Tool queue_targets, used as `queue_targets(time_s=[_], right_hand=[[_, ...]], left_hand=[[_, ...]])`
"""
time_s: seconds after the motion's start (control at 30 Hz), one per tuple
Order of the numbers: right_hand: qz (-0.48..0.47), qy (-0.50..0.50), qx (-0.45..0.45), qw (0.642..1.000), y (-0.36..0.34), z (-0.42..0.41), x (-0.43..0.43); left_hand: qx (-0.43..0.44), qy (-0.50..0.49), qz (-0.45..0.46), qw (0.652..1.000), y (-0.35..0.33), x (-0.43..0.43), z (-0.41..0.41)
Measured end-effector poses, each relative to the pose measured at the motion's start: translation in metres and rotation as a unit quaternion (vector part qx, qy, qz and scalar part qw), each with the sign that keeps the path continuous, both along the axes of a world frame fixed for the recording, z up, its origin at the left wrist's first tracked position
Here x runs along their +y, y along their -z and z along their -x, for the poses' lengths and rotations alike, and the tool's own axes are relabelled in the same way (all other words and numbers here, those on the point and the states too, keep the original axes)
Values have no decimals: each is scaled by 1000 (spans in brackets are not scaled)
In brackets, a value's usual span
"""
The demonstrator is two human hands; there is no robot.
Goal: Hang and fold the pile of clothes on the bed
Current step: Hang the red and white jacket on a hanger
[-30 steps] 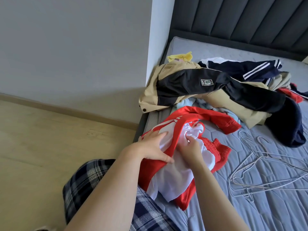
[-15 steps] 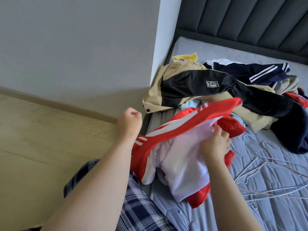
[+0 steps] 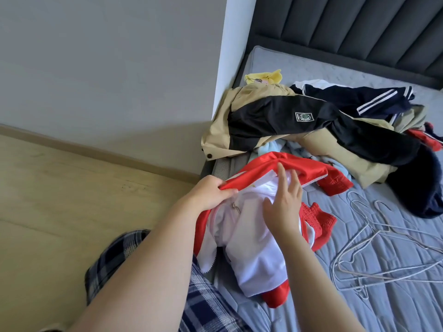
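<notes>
Grey bed (image 3: pixel 395 312) by a pale wall carries at its near left edge a red jacket (image 3: pixel 309 167) with white lining, whose red hem the left grip (image 3: pixel 211 195) pinches in curled fingers while the right grip (image 3: pixel 284 207) rests flat, fingers straight, on the lining, with the clothes pile (image 3: pixel 311 121) behind toward the headboard and wire hangers (image 3: pixel 370 230) along the right edge.

Grey wall (image 3: pixel 96 56), white corner (image 3: pixel 236 44), wooden floor (image 3: pixel 60 200) with skirting (image 3: pixel 96 149), plaid shorts (image 3: pixel 206 305)

Two hands, left (image 3: pixel 211 195) and right (image 3: pixel 285 208); one red jacket (image 3: pixel 309 169); one bed (image 3: pixel 294 65)
</notes>
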State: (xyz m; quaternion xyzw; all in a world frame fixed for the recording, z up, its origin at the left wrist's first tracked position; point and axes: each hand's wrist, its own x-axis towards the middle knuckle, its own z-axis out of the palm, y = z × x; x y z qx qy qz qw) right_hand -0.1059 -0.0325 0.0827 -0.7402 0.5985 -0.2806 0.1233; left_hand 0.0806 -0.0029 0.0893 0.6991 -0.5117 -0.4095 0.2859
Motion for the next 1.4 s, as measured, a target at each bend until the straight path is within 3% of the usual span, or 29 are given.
queue_targets(time_s=[0.27,0.4,0.47,0.57,0.67,0.73,0.9,0.97,1.13,1.3,1.4], right_hand=[[59,-117,72,989,-20,-10,-13],[12,-224,93,970,-29,-16,-22],[-4,-223,128,966,-29,-18,-28],[15,-174,154,973,-30,-24,-34],[11,-192,244,951,-32,-38,-26],[27,-212,267,940,-35,-45,-18],[177,-223,142,948,-88,-86,1],[197,-228,169,938,-126,-113,8],[228,-265,217,911,-221,-182,23],[319,-278,188,886,-318,-226,50],[379,-248,162,877,-384,-237,61]], left_hand=[[130,3,29,991,-12,4,2],[124,-14,46,991,-16,2,-2],[110,-16,45,993,-15,5,-2],[-66,-20,49,996,-6,11,-3],[-223,-103,71,967,-8,19,-4],[-246,-153,94,953,-14,25,-3],[-309,-232,163,908,-65,41,-26],[-341,-263,175,885,-104,51,-51],[-440,-320,181,820,-215,96,-113],[-595,-306,129,732,-318,152,-146],[-620,-352,143,687,-378,180,-156]])
